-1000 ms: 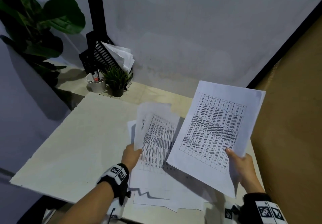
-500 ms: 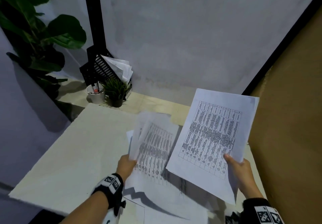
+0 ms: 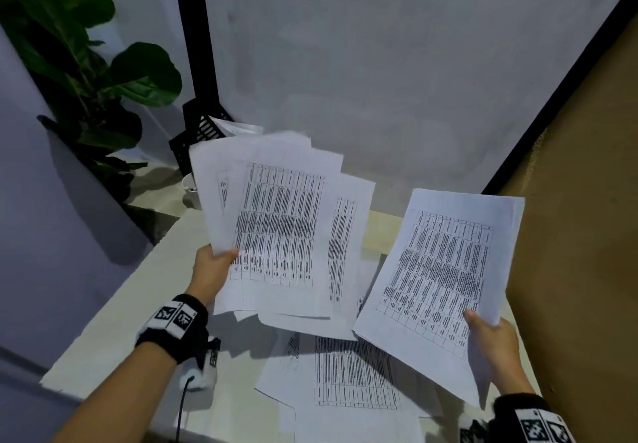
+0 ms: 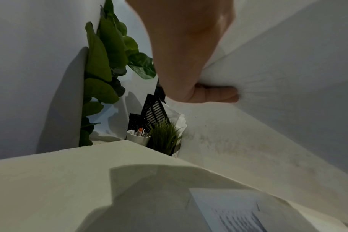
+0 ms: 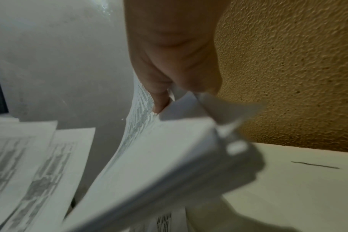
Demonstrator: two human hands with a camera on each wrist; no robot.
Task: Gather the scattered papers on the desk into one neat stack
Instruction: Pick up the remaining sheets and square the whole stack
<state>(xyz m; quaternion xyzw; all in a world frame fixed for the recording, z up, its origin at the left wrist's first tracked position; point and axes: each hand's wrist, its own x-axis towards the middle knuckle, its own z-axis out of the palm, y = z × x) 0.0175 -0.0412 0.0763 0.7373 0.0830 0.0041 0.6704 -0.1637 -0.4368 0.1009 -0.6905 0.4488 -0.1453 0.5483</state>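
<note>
Grey walls are closing in the corner behind the pale bench (image 3: 103,311), with a textured tan wall running along its right side. From the head view, I am holding a fanned, uneven bundle of papers (image 3: 276,228) up in my left hand (image 3: 210,270), thumb pinching the lower left corner. My right hand (image 3: 490,339) is gripping a tidier sheaf (image 3: 442,270) by its lower right corner, raised just beside the fan. More printed sheets (image 3: 352,373) are lying loose on the bench beneath both bundles, so I judge the gathering roughly half done: the two handfuls are waiting to be merged, the loose sheets collected, and everything squared. A leafy plant (image 3: 86,80) and a black file rack (image 3: 200,132) are standing at the far left corner, well apart from my hands.

From the left wrist view, my left hand (image 4: 189,55) is clamping the papers (image 4: 278,78), with one finger (image 4: 218,95) curling across the underside. A white cup of pens (image 4: 137,138) and a small grass plant (image 4: 163,136) are sitting in the corner, with bare bench (image 4: 69,180) stretching out to the left.

From the right wrist view, my right hand (image 5: 175,55) is pinching the sheaf (image 5: 149,164), blurred at its near edge. Open bench (image 5: 298,188) is running to the tan wall (image 5: 288,62), giving little room that way.
</note>
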